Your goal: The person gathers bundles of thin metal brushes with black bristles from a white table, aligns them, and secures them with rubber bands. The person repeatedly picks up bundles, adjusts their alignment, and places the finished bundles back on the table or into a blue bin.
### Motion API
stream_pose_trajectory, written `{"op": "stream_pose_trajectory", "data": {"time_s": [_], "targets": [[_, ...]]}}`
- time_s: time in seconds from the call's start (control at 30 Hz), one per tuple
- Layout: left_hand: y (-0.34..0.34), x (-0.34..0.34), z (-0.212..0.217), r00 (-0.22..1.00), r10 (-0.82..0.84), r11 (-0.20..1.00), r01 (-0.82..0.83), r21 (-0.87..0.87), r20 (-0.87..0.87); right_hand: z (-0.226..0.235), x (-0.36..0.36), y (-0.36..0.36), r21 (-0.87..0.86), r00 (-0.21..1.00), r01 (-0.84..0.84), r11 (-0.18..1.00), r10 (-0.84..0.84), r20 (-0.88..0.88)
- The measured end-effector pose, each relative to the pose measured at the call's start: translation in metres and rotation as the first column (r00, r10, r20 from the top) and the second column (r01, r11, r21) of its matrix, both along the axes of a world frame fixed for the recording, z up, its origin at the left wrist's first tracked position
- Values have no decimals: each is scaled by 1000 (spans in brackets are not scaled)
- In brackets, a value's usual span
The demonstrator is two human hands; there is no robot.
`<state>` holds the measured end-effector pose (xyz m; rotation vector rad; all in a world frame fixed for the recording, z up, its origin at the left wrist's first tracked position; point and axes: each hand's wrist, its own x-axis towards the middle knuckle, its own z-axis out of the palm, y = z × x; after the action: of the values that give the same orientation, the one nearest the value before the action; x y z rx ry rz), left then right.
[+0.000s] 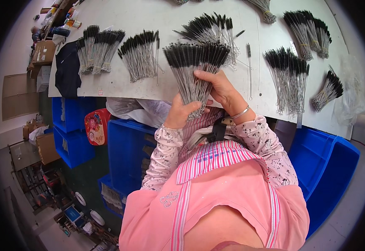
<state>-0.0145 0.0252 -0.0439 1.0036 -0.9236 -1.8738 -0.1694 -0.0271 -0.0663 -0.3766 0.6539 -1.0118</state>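
Observation:
A thick fanned bundle of straw brushes [193, 67], with black bristle heads and twisted wire stems, is held upright before me at the table's near edge. My left hand [181, 111] is closed around the low wire ends of the bundle. Higher up, my right hand [221, 87] grips the same stems from the right, its thumb lying across the front just below the bristles. Behind the held bundle, a loose spread of brushes [216, 29] lies on the white table [149, 16], partly covered by it. A single brush [249, 69] rests to the right.
More brush piles lie left [138, 56] and right [289, 79], with tied bundles [308, 35] at the far right. A dark cloth [68, 69] hangs over the table's left edge. Blue bins stand below left [126, 146] and right [320, 167], beside a red patterned bag [97, 125].

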Motion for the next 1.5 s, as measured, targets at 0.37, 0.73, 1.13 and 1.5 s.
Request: {"op": "stream_pose_trajectory", "data": {"time_s": [0.37,0.73,1.13,1.5], "targets": [[-6,-5,-27,723,375,885,-93,-456,580,1,27,5,-209,945,226,951,-267,-191],[10,-35,-20,495,614,640,142,-755,614,16,33,9,-63,967,220,973,-226,-121],[6,-16,-12,462,388,787,283,-547,797,5,14,-7,-16,992,95,995,-94,89],[-2,-5,-10,929,-252,963,214,162,271,23,10,1,-226,992,-122,967,123,-9]]}}
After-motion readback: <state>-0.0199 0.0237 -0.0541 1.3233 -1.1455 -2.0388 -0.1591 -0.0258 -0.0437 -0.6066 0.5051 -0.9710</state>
